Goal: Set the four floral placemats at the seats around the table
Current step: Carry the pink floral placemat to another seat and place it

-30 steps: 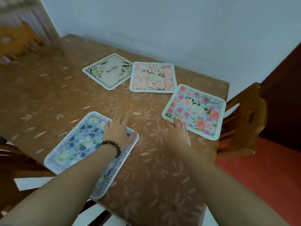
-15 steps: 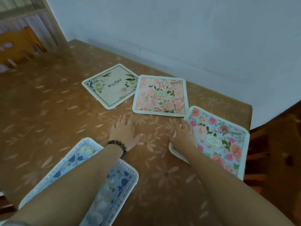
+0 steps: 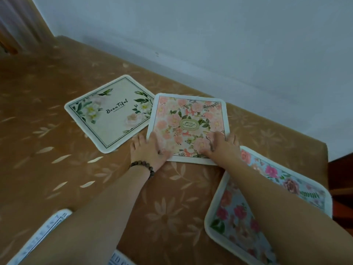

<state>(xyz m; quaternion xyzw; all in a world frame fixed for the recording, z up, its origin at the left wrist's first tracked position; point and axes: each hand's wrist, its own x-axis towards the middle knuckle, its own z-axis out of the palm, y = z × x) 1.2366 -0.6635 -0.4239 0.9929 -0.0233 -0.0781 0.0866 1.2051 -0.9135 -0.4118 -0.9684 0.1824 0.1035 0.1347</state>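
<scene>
4 rounded-corner rectangular mats with white borders are laid flat on a table (image 3: 57,169) covered in a glossy brown cloth with a pale flower-and-leaf pattern. The peach mat (image 3: 188,127), printed with pink blooms and a gold oval emblem, is touched at its near corners by both hands. The left hand (image 3: 149,150) is spread flat, fingers straight, across the mat's near-left corner and the cloth beside it; a dark bead bracelet (image 3: 142,167) is worn on that wrist. The right hand (image 3: 222,146) is pressed on the near-right corner with fingers spread; whether the edge is gripped cannot be told. The cream mat (image 3: 112,113), lettered "Beautiful", lies just left, its corner touching or slightly under the peach one. The blue mat (image 3: 286,188) with red roses is partly hidden by the right forearm. A blue-white mat (image 3: 47,226) is mostly covered by the left forearm. A pale wall (image 3: 210,35) stands behind.
</scene>
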